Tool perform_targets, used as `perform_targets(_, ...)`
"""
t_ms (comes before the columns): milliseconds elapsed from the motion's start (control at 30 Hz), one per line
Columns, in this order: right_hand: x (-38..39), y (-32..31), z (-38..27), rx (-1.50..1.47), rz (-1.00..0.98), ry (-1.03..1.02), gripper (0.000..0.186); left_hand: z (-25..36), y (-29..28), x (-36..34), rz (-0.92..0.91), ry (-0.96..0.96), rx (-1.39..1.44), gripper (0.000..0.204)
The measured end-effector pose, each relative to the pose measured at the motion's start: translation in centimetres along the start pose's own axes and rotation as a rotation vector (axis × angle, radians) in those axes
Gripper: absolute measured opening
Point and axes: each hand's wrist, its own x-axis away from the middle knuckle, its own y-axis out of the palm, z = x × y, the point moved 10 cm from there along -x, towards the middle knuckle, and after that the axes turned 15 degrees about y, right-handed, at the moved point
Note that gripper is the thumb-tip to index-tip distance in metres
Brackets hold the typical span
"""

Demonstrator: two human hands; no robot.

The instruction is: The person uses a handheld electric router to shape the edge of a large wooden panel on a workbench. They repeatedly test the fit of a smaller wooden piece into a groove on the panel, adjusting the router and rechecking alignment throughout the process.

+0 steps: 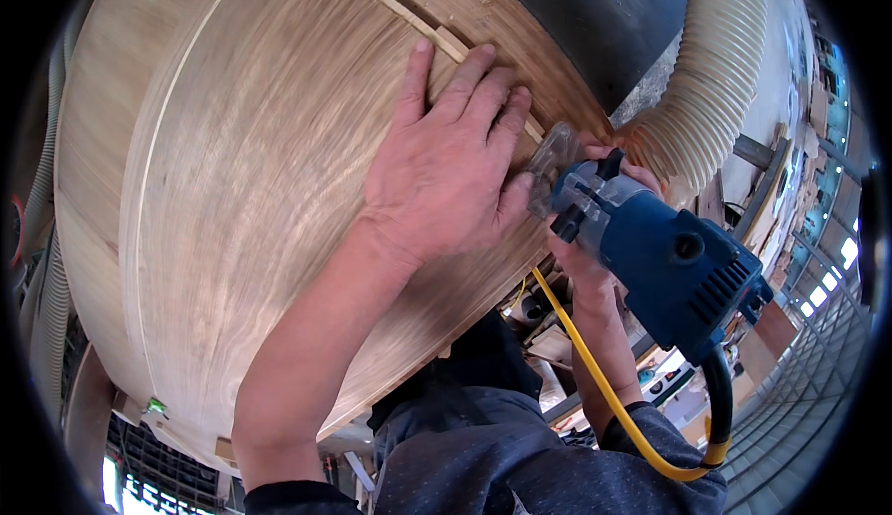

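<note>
Wood panel [269, 152], router [683, 259] against hands [441, 176]

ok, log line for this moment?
left hand: palm-down on wood panel | right hand: gripping blue router | ribbed hose: beside router

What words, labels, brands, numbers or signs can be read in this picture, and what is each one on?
None can be read.
Blue power tool: no legible lettering on the side that shows.
Wooden panel: only grain, no readable writing.
Ribbed hose: nothing legible.
Workshop clutter at the right: too small and blurred to tell whether any text is there.
</note>
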Motion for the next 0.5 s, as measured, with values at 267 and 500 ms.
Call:
perform_targets(267,-2.0,0.6,-0.4,0.099,0.09,-0.066,0.081,-0.2,0.5,0.3,0.001,0.0,0.02,0.072)
perform_targets(500,-2.4,1.0,-0.3,0.227,0.15,-0.05,0.08,-0.5,0.5,0.5,0.018,0.007,0.019,0.068)
